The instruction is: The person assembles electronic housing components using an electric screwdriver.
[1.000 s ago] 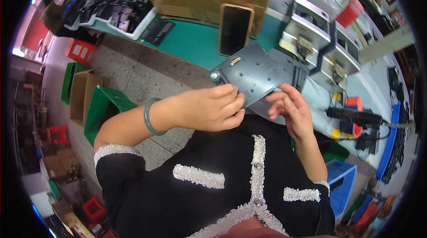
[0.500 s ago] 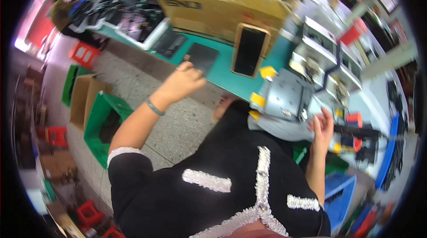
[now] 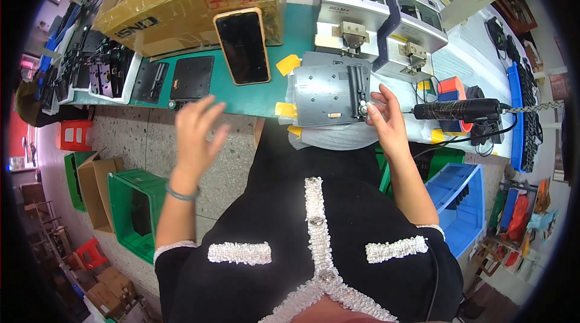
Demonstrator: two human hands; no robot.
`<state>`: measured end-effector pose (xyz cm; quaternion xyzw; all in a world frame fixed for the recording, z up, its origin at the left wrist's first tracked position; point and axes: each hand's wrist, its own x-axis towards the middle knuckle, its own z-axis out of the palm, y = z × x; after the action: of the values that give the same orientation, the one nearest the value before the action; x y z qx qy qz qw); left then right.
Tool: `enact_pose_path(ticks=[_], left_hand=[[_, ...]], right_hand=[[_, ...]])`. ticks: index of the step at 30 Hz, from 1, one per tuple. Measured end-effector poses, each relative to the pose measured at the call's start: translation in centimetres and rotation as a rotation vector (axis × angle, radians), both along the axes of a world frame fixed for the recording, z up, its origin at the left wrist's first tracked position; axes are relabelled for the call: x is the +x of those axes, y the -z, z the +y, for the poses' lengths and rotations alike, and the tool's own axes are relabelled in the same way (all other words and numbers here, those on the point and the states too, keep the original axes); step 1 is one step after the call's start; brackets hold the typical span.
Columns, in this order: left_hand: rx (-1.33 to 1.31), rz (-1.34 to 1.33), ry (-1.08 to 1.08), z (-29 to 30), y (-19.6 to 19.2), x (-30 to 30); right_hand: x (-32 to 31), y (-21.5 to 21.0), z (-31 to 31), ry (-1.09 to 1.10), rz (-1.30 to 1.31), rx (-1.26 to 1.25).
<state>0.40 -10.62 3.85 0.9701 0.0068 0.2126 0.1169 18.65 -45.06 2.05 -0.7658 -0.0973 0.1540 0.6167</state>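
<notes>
A flat dark grey panel (image 3: 326,95) with a black bar (image 3: 357,89) along its right side lies on a foam-wrapped pad (image 3: 341,136) at the table's front edge. My right hand (image 3: 389,125) is at the panel's lower right corner, fingers apart, beside a small silver part (image 3: 363,110); whether it touches that part I cannot tell. Smeared by motion, my left hand (image 3: 196,133) hangs in front of the table edge with fingers spread and nothing in them. Beyond it lies another dark plate (image 3: 192,76) with a small metal piece at its near corner.
A phone (image 3: 243,46) leans against a large cardboard box (image 3: 187,18). Two white machines (image 3: 353,6) stand behind the panel. A black electric screwdriver (image 3: 456,110) lies right of my right hand. A white tray (image 3: 124,78) of black parts is at left; green (image 3: 139,181) and blue crates are below.
The view has swung to the right and steadied. My left hand has drawn back from the table edge, its fingers now spread. My right hand stays beside the panel, closer to its corner.
</notes>
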Motion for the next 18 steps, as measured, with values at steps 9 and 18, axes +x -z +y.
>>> enact_pose_path(ticks=[9, 18], left_hand=[[-0.619, 0.064, 0.131, -10.1, 2.5, 8.9], [-1.066, 0.284, 0.014, -10.4, 2.8, 12.6]], right_hand=[[0.9, -0.6, 1.0, -0.004, -0.025, -0.098], [2.1, -2.0, 2.2, 0.025, 0.266, 0.178]])
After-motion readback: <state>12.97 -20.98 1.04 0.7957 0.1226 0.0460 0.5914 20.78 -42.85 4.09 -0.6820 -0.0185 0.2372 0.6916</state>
